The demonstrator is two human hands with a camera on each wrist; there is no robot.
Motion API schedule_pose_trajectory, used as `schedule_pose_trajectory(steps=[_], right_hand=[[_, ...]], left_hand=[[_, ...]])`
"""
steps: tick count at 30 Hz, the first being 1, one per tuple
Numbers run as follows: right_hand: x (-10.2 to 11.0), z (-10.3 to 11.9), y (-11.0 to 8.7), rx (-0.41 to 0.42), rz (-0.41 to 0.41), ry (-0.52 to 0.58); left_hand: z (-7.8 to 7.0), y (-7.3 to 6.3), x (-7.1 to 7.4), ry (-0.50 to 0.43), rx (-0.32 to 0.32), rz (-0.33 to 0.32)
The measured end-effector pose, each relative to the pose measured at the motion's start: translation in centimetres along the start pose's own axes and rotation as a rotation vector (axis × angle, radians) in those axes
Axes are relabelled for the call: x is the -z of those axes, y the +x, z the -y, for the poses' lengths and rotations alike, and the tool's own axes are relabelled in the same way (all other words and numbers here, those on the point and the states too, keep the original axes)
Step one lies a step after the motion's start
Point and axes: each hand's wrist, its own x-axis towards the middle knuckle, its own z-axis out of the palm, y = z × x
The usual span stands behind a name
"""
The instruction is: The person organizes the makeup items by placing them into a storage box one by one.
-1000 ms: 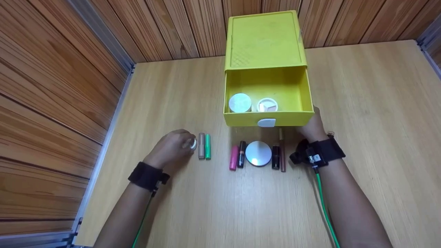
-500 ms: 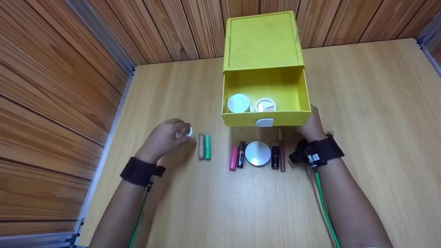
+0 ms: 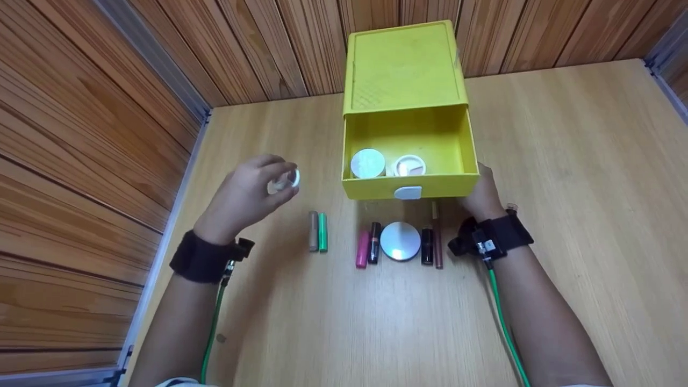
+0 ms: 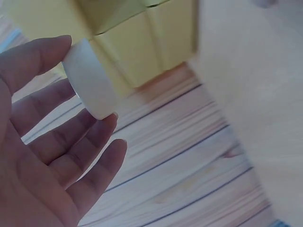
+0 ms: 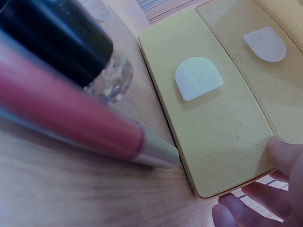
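Observation:
My left hand (image 3: 244, 188) is raised left of the yellow drawer box (image 3: 403, 70), pinching a small round white container (image 4: 90, 80) between thumb and fingers; its contents cannot be seen. My right hand (image 3: 481, 196) holds the right side of the box. In the right wrist view, its thumb (image 5: 284, 153) presses the front edge and the other fingers lie along the side. The upper drawer (image 3: 371, 188) is pulled out. Inside it are a round white-topped jar (image 3: 368, 163) and a smaller white round container (image 3: 410, 165) with a sectioned top.
On the wooden table (image 3: 322, 322) stand or lie a taupe tube (image 3: 313, 231), a green tube (image 3: 322, 232), a pink tube (image 3: 363, 249), a black tube (image 3: 374, 243), a round silver compact (image 3: 400, 241), a black lipstick (image 3: 427, 245) and a brown pencil (image 3: 438, 242). Wood-panelled walls (image 3: 70, 161) border the table.
My left hand has moved up and leftward, away from the taupe and green tubes, carrying the white container. My right hand stays at the box; the head view has shifted slightly.

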Motion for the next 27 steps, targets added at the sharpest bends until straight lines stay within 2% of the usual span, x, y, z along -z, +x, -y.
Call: schedule_pose_trajectory(steps=[3, 6, 11, 16, 21, 24, 27], right_hand=[[0.2, 1.4, -0.3, -0.013, 0.007, -0.005], [0.3, 1.5, -0.4, -0.025, 0.010, 0.015], [0.0, -1.0, 0.1, -0.026, 0.014, 0.012], [-0.3, -2.7, 0.6, 0.023, 0.010, -0.052], [-0.3, -3.1, 0.9, 0.106, -0.017, -0.092], [-0.4, -3.0, 1.0, 0.109, -0.016, -0.086], [-0.7, -3.1, 1.0, 0.072, -0.005, -0.083]], left_hand=[[-1.1, 0.8, 1.8, 0.014, -0.040, -0.030], [-2.0, 1.7, 3.4, 0.027, -0.082, -0.059], [-3.8, 2.8, 5.1, 0.057, -0.147, -0.115], [-5.8, 3.8, 5.9, 0.040, -0.231, -0.164], [-7.9, 5.5, 6.1, 0.027, -0.311, -0.158], [-8.9, 6.5, 6.1, 0.026, -0.357, -0.153], [-9.8, 7.4, 6.2, 0.017, -0.400, -0.143]])
